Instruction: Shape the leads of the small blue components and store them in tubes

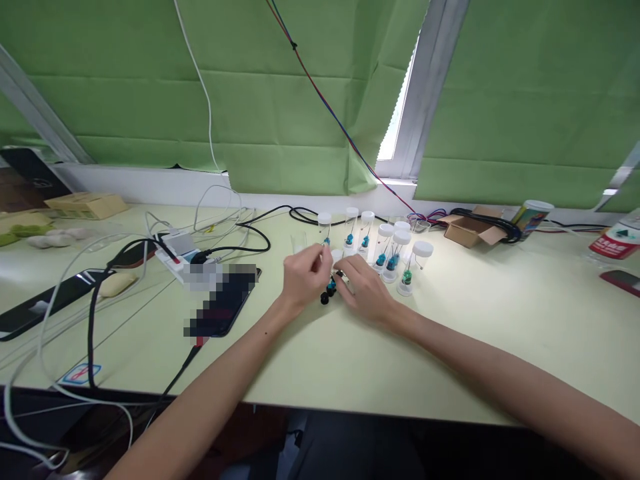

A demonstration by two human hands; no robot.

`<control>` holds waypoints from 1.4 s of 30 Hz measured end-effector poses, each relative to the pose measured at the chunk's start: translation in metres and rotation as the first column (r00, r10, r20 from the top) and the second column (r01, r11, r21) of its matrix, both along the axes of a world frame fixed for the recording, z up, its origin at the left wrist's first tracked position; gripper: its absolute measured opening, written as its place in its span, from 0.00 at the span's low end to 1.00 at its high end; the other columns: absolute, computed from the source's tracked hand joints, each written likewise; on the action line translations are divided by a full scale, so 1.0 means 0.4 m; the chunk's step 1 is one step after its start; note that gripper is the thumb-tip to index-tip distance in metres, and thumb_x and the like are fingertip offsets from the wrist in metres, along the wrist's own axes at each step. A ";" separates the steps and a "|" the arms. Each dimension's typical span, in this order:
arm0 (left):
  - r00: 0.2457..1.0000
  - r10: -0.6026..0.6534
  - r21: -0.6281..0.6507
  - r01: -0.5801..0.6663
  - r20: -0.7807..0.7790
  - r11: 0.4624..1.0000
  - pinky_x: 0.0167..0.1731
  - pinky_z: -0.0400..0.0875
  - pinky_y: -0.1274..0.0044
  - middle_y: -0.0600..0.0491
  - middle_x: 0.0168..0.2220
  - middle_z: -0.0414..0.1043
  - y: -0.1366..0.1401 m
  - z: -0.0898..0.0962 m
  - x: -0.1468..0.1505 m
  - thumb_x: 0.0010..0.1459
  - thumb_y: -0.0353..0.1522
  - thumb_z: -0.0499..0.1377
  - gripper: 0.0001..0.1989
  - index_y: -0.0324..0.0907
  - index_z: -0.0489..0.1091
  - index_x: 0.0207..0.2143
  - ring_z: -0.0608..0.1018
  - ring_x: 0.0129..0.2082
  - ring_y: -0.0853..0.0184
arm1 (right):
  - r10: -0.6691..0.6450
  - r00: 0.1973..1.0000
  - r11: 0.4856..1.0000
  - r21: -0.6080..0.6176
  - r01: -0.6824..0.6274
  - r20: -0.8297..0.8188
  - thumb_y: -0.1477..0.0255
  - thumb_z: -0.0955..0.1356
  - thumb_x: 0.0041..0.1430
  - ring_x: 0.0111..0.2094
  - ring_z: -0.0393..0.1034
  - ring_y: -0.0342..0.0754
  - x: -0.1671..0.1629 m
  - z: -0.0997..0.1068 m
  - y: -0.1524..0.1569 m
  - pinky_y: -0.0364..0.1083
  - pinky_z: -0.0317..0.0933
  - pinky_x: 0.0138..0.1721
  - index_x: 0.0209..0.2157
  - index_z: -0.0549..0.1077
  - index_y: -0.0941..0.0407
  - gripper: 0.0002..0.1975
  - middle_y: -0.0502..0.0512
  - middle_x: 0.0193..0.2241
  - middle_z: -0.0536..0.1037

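Near the table's middle, my left hand [306, 277] is closed in a pinch; whatever lies between its fingertips is too small to make out. Close beside it on the right, my right hand [369, 288] has its fingers bent down over small dark parts, partly hiding them. Small black knobs [325, 298] and a blue component [331, 283] lie between the two hands. Behind them stand several clear tubes with white caps [385, 230], most with blue parts inside. One tube at the right holds a green part [407, 275]. An uncapped clear tube [299, 242] stands behind my left hand.
A dark phone [227, 310] on a cable lies left, partly pixelated. Tangled cables and a white power strip [173, 260] are beyond it. An open cardboard box [473, 230], a printed canister [531, 219] and a red-labelled bottle [617, 239] stand at the back right.
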State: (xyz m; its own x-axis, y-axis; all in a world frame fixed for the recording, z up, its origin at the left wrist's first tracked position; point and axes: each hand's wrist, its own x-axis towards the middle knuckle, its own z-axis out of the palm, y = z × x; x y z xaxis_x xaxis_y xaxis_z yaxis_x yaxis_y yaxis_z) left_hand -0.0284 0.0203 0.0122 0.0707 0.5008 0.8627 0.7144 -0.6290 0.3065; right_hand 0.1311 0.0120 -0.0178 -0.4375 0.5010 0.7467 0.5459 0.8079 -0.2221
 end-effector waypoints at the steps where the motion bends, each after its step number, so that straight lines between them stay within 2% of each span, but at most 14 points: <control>1: 0.995 -0.052 -0.093 0.044 -0.082 0.995 0.22 0.53 0.75 0.58 0.15 0.55 0.000 -0.009 0.006 0.66 0.36 0.49 0.20 0.43 0.57 0.20 0.58 0.17 0.72 | -0.008 1.000 0.999 -0.037 0.009 0.022 0.75 0.60 0.67 0.39 0.67 0.55 0.013 -0.015 -0.011 0.54 0.66 0.40 0.40 0.69 0.54 0.07 0.60 0.36 0.73; 3: 0.965 -0.121 -0.277 0.054 -0.231 0.959 0.22 0.53 0.75 0.57 0.16 0.61 0.004 -0.024 0.010 0.65 0.35 0.51 0.17 0.43 0.61 0.21 0.61 0.17 0.71 | -0.022 0.999 0.996 -0.091 0.024 0.023 0.75 0.61 0.66 0.40 0.68 0.56 0.034 -0.038 -0.024 0.55 0.66 0.40 0.41 0.69 0.53 0.06 0.60 0.37 0.73; 5: 0.920 -0.156 -0.395 0.001 -0.361 0.919 0.22 0.51 0.74 0.55 0.17 0.63 0.007 -0.032 0.007 0.64 0.35 0.51 0.17 0.44 0.62 0.21 0.63 0.17 0.69 | -0.033 0.999 0.990 -0.139 0.029 -0.027 0.73 0.64 0.65 0.43 0.69 0.56 0.048 -0.050 -0.027 0.55 0.67 0.41 0.43 0.69 0.53 0.06 0.61 0.40 0.73; 9: 0.845 -0.141 -0.451 -0.127 -0.515 0.883 0.22 0.47 0.73 0.53 0.17 0.63 0.003 -0.029 -0.001 0.64 0.35 0.51 0.16 0.45 0.63 0.22 0.65 0.17 0.65 | -0.043 0.998 0.981 -0.191 0.034 -0.045 0.72 0.63 0.66 0.43 0.70 0.55 0.061 -0.048 -0.020 0.54 0.68 0.42 0.43 0.69 0.53 0.05 0.60 0.40 0.74; 13: 0.803 -0.186 -0.472 -0.131 -0.566 0.872 0.23 0.46 0.72 0.52 0.20 0.65 -0.003 -0.023 -0.002 0.64 0.36 0.51 0.13 0.45 0.66 0.26 0.66 0.18 0.63 | -0.037 0.999 0.968 -0.248 0.027 -0.037 0.73 0.63 0.66 0.42 0.70 0.54 0.062 -0.045 -0.020 0.53 0.68 0.43 0.41 0.69 0.53 0.04 0.59 0.38 0.74; 17: 0.801 -0.186 -0.483 -0.143 -0.568 0.864 0.24 0.47 0.72 0.51 0.21 0.66 0.000 -0.028 -0.003 0.63 0.33 0.51 0.10 0.45 0.67 0.28 0.66 0.19 0.62 | -0.025 1.000 0.960 -0.279 0.019 -0.016 0.73 0.65 0.64 0.43 0.70 0.53 0.055 -0.051 -0.026 0.52 0.67 0.42 0.42 0.69 0.53 0.05 0.58 0.39 0.74; 22: 0.848 -0.230 -0.515 -0.058 -0.478 0.855 0.23 0.49 0.73 0.52 0.21 0.65 0.004 -0.032 -0.008 0.60 0.29 0.53 0.08 0.45 0.67 0.28 0.66 0.20 0.63 | -0.018 0.999 0.952 -0.306 0.026 0.029 0.75 0.67 0.62 0.43 0.69 0.53 0.050 -0.057 -0.025 0.52 0.67 0.43 0.44 0.69 0.54 0.08 0.58 0.40 0.73; 28: 0.858 -0.259 -0.578 -0.052 -0.443 0.814 0.24 0.52 0.74 0.52 0.23 0.69 0.000 -0.017 -0.007 0.63 0.32 0.50 0.10 0.45 0.66 0.29 0.68 0.22 0.64 | -0.055 0.998 0.930 -0.363 0.065 0.038 0.76 0.65 0.64 0.43 0.69 0.52 0.051 -0.064 -0.016 0.51 0.66 0.44 0.41 0.70 0.55 0.05 0.58 0.40 0.73; 34: 0.887 -0.250 -0.604 -0.039 -0.388 0.796 0.26 0.55 0.74 0.51 0.26 0.73 -0.007 -0.001 0.000 0.64 0.34 0.49 0.11 0.44 0.68 0.32 0.71 0.25 0.63 | -0.111 0.992 0.912 -0.389 0.128 0.064 0.76 0.65 0.63 0.41 0.69 0.52 0.051 -0.064 -0.015 0.50 0.64 0.41 0.41 0.70 0.56 0.05 0.58 0.40 0.73; 37: 0.883 -0.250 -0.612 -0.052 -0.397 0.789 0.25 0.55 0.74 0.52 0.26 0.73 -0.008 -0.004 0.001 0.62 0.35 0.51 0.09 0.45 0.70 0.34 0.72 0.25 0.63 | -0.115 0.991 0.914 -0.383 0.133 0.069 0.77 0.65 0.62 0.41 0.69 0.52 0.050 -0.063 -0.015 0.49 0.64 0.42 0.41 0.69 0.56 0.06 0.58 0.40 0.73; 42: 0.846 -0.280 -0.586 -0.046 -0.453 0.809 0.25 0.53 0.73 0.51 0.26 0.73 -0.004 -0.022 0.000 0.60 0.33 0.53 0.07 0.45 0.71 0.34 0.72 0.26 0.62 | -0.119 0.991 0.917 -0.374 0.135 0.066 0.77 0.64 0.62 0.42 0.68 0.52 0.050 -0.062 -0.015 0.49 0.64 0.41 0.40 0.68 0.56 0.06 0.58 0.40 0.73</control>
